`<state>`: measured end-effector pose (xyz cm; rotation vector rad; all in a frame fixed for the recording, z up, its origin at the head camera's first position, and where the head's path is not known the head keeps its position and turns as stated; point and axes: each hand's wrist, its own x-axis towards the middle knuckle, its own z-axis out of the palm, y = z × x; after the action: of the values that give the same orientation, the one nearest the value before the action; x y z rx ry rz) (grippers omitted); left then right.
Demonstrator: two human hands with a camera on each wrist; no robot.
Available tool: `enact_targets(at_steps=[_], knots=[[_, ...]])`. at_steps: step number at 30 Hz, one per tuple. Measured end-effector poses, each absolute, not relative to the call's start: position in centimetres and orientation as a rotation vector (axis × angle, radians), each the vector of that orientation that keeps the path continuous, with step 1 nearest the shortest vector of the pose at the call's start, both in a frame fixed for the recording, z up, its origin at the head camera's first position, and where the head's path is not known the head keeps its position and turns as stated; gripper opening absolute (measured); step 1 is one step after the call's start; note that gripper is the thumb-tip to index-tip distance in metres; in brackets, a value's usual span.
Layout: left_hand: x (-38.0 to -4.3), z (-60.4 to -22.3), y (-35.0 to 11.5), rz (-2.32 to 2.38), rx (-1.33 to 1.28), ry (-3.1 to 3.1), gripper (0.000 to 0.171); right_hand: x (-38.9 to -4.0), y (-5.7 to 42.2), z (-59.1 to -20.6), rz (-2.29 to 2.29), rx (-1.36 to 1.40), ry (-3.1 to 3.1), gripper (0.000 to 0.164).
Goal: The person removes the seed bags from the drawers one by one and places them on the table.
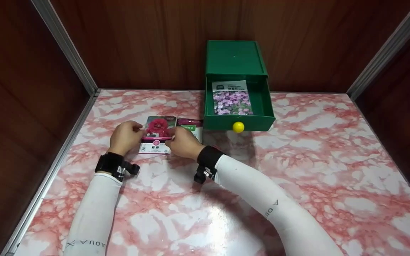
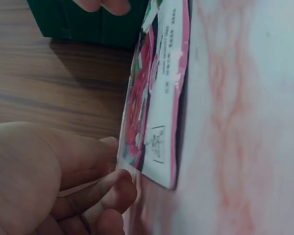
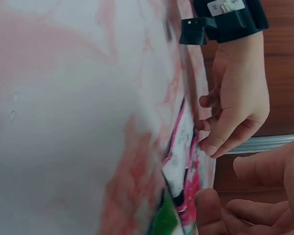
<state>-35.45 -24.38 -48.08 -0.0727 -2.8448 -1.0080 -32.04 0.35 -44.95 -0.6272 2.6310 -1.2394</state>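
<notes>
A seed packet with a red flower photo and a white label along its near side lies on the table. My left hand is at its left side, thumb and forefinger tips right at the packet's edge in the left wrist view. At the right side is my right hand, its fingertips over the packet's edge, thumb and fingers apart in the right wrist view. A second packet, magenta, white and green, lies partly hidden behind the right hand. Another packet with pink flowers lies in the pulled-out drawer.
The drawer belongs to a green box against the back wall, with a yellow knob on its front. Dark wood panels with metal corner strips enclose the red-and-white marbled table. Each wrist wears a black camera strap.
</notes>
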Motion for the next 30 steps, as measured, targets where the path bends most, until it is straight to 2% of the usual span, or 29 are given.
enact_targets(at_steps=[12,21,30], knots=[[-35.2,-43.8,-22.5,-1.152,-0.172,-2.725,0.038,-28.6,1.1,-39.1,-1.155,-0.817,2.715,0.041],[-34.2,-39.3,-19.6,-1.293,-0.3,-2.666,0.036,-26.7,4.5,-32.9,-1.27,-0.96,2.67,0.04],[-33.3,-35.1,-15.9,-1.397,-0.431,-2.599,0.029,-27.6,10.3,-29.4,-1.346,-0.795,2.81,0.036]])
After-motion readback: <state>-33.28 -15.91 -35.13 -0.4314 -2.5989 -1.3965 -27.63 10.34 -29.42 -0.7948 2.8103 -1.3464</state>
